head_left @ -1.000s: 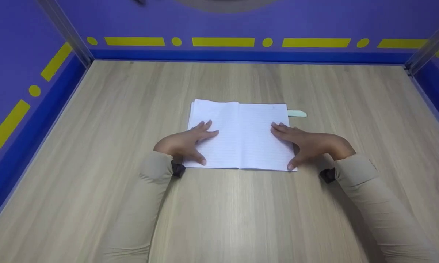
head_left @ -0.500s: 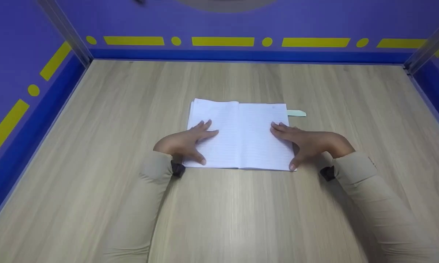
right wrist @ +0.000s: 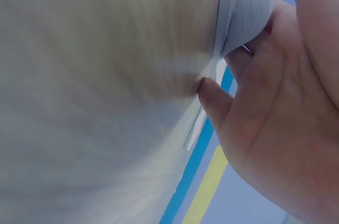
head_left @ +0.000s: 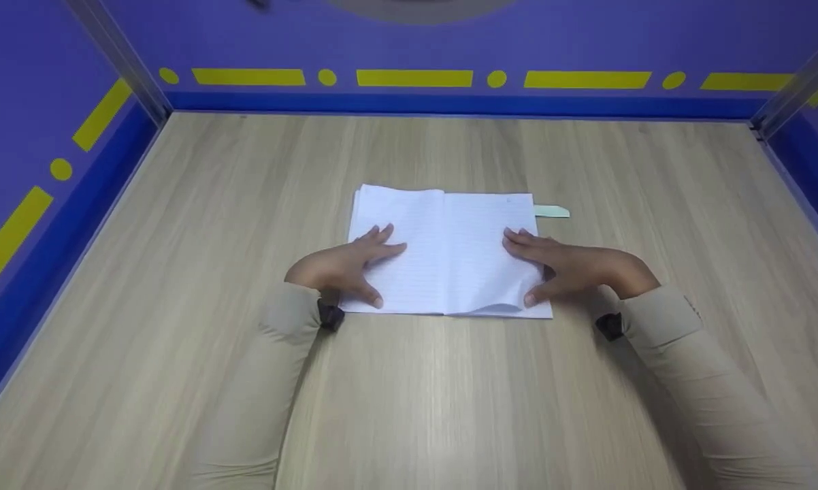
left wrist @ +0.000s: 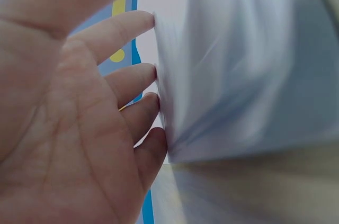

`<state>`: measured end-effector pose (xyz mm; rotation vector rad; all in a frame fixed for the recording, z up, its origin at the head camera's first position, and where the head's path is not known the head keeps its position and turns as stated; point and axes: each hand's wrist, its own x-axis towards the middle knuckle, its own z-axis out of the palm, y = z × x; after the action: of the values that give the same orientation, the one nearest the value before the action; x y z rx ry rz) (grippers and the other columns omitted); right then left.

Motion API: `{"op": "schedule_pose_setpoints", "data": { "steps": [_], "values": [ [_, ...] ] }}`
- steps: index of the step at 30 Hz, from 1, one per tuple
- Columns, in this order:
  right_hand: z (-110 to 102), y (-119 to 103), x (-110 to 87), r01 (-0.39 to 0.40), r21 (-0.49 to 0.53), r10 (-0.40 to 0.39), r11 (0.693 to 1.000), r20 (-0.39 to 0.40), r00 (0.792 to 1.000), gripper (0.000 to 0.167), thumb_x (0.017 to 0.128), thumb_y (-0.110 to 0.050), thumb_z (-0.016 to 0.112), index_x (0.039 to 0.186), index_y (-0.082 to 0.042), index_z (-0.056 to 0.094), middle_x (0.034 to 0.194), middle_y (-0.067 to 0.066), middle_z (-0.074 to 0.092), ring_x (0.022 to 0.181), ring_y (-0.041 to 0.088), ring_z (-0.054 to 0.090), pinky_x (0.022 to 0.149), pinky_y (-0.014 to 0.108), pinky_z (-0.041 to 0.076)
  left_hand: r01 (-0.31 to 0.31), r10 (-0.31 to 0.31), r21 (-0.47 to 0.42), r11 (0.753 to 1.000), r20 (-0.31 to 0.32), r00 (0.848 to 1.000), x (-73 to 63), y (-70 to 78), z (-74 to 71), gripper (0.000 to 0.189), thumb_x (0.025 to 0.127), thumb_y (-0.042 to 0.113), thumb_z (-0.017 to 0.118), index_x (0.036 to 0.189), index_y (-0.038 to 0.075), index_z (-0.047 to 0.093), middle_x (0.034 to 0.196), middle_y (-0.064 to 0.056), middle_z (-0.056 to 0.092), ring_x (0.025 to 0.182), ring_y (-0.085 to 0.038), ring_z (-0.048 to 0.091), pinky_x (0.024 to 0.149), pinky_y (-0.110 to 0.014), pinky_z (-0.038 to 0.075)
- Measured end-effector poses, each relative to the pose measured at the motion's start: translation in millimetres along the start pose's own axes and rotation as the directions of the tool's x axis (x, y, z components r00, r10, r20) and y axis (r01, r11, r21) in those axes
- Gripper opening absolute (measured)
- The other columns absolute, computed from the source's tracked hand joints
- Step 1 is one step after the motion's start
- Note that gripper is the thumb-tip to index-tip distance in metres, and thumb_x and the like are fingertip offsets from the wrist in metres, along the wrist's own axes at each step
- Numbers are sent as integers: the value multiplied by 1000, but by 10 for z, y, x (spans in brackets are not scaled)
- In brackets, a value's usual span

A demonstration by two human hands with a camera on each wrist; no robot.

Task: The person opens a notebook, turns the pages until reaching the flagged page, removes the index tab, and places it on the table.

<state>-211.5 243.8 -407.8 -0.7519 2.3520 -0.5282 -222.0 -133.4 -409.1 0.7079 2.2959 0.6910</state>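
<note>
Tabletop (head_left: 416,395) bears green strip (head_left: 552,211) beside notebook (head_left: 460,248) where left grip (head_left: 347,264) and right grip (head_left: 564,264) spread.

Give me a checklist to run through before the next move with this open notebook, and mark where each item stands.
1. Notebook lying open on the table: ok, pages facing up.
2. Left hand resting on the left page: ok, fingers spread.
3. Right page lying flat: not ok, its lower edge bulges up beside the thumb of the right hand.
4. Right hand has a secure grip on that page: cannot tell whether it pinches or only pushes.
5. Just one sheet raised: cannot tell.
6. Pale green strip within the notebook's outline: not ok, it sticks out past the right edge.
</note>
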Motion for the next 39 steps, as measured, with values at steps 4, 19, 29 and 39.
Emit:
{"op": "schedule_pose_setpoints", "data": {
  "steps": [4, 19, 29, 39],
  "values": [
    [4, -12, -4, 13, -3, -13, 1000, -8, 1000, 96, 85, -46, 67, 154, -9, 12, 163, 9, 0, 150, 31, -4, 118, 57, 5, 0, 0, -3, 1000, -6, 1000, -8, -1, 8, 102, 72, 22, 84, 153, 13, 23, 162, -8, -9, 149, -28, -14, 121, -49, 1],
    [3, 6, 22, 38, 0, -38, 999, -19, 999, 93, 87, -46, 65, 154, -6, 13, 163, 10, 2, 150, 31, -3, 119, 55, 4, 8, -8, 24, 1000, -6, 1000, 3, 24, 13, 103, 71, 24, 84, 153, 13, 23, 162, -9, -9, 149, -28, -14, 121, -49, 1],
    [9, 12, 31, 4, -8, -4, 1000, -14, 1000, 93, 87, -49, 63, 154, -9, 12, 163, 8, 1, 150, 30, -3, 119, 55, 5, 13, -11, 53, 999, -54, 998, -56, 201, 14, 90, 76, 21, 80, 151, 14, 30, 163, -9, 0, 150, -26, -9, 121, -45, 5],
    [18, -3, 33, -15, -10, 14, 1000, -17, 1000, 93, 87, -51, 62, 155, -11, 12, 163, 7, 1, 150, 30, -3, 119, 55, 6, -145, 178, 183, 972, -184, 967, 2, 529, 191, 60, 88, 25, 70, 142, 12, 48, 155, -7, 35, 146, -22, 26, 120, -38, 20]
  ]
}}
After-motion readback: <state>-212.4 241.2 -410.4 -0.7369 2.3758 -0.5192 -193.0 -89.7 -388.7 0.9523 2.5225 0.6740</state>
